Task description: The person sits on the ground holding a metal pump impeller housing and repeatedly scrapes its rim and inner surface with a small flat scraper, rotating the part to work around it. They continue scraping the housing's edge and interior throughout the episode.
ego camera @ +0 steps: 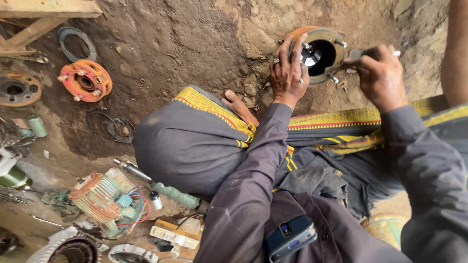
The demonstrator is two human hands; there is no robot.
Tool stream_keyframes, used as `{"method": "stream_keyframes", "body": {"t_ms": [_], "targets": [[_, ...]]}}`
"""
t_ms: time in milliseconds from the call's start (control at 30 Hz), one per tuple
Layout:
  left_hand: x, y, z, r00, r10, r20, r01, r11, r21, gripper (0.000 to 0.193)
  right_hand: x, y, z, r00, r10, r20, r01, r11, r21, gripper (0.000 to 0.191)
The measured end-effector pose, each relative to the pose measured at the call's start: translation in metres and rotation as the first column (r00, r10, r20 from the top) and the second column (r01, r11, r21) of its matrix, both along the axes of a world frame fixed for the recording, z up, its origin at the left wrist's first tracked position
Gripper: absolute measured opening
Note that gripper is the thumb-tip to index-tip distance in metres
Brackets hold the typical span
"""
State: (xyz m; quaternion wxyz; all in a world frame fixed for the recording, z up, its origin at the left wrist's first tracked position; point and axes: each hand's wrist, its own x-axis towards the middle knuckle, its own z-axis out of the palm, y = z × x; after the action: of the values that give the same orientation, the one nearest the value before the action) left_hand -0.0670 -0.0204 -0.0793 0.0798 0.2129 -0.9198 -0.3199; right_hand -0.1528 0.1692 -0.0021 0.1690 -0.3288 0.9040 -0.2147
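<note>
Hands — left hand (288,65) on round rusty flange (319,51) | right hand (379,75) grips metal tool (360,52)

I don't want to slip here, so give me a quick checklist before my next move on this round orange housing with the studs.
1. Left hand steadying the orange housing by its rim: ok.
2. Right hand grip closed on the metal tool: ok.
3. Tool tip seated on a stud: cannot tell, too small.
4. Housing bore visible and unobstructed: ok.
5. Bare foot apart from the housing: ok.
6. Housing resting level on the dirt floor: cannot tell.
</note>
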Motion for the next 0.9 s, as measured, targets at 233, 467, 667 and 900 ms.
{"method": "stream_keyframes", "body": {"t_ms": [233, 467, 667, 900], "targets": [[0.003, 0.005, 0.014, 1.000, -0.007, 0.016, 0.007, 1.000, 0.001, 0.082, 0.009, 0.012, 0.013, 0.986, -0.168, 0.004, 0.165, 0.966, -0.199, 0.023], [0.006, 0.016, 0.018, 0.997, -0.012, 0.078, 0.011, 1.000, 0.020, 0.079, 0.092, 0.001, 0.018, 0.033, -0.390, 0.920, 0.996, 0.086, 0.000, 0.015], [0.012, 0.037, 0.032, 0.998, -0.033, 0.058, 0.032, 0.999, 0.020, 0.074, 0.100, -0.014, 0.019, 0.225, -0.463, 0.857, 0.974, 0.070, -0.218, 0.024], [0.015, 0.048, 0.032, 1.000, -0.027, 0.016, 0.026, 0.999, 0.034, 0.072, 0.100, -0.004, 0.012, 0.357, -0.565, 0.744, 0.933, 0.181, -0.310, 0.022]]}}
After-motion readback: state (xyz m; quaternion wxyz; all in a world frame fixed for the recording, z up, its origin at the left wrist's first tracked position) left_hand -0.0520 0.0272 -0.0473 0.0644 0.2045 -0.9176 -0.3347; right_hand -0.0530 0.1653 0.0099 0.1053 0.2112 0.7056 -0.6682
